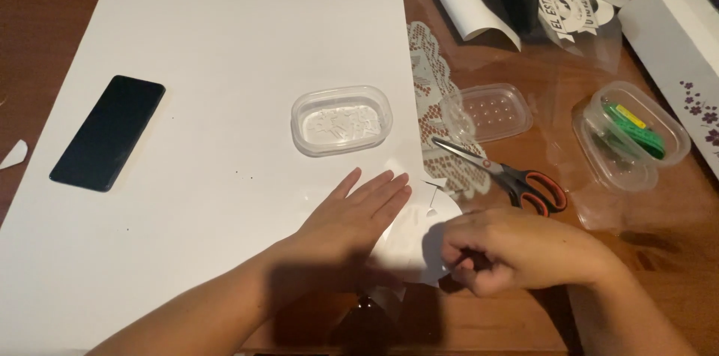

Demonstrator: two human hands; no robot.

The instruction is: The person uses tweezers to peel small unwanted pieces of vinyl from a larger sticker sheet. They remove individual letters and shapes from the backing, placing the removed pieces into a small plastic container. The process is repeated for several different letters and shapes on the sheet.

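A brown wooden table [659, 198] fills the view, its grain warm under dim yellowish light. Dark shadows pool along the near edge. No walls, floor or windows show.

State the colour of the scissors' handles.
Black with orange-red trim on the scissors, seen in the head view.

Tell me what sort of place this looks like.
Probably a home craft table. A large white sheet covers a wooden table, with scissors beside a lace doily and small clear plastic tubs. The left hand presses flat a white cut-out.
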